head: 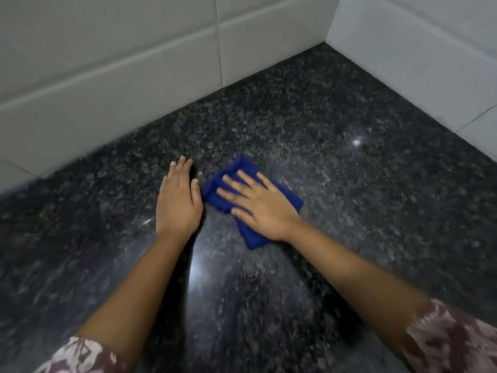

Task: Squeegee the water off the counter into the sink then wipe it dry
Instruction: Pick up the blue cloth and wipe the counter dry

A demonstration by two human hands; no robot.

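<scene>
A folded blue cloth [240,168] lies flat on the dark speckled granite counter [336,162] near the middle of the view. My right hand [258,207] presses down on the cloth with its fingers spread. My left hand [177,200] rests palm down on the bare counter just left of the cloth, fingers together and holding nothing. No squeegee and no sink are in view. The stone shines with reflected light near my arms.
White tiled walls [134,84] bound the counter at the back and on the right [419,65], meeting in a corner at the upper right. Patterned sleeves show at the bottom corners.
</scene>
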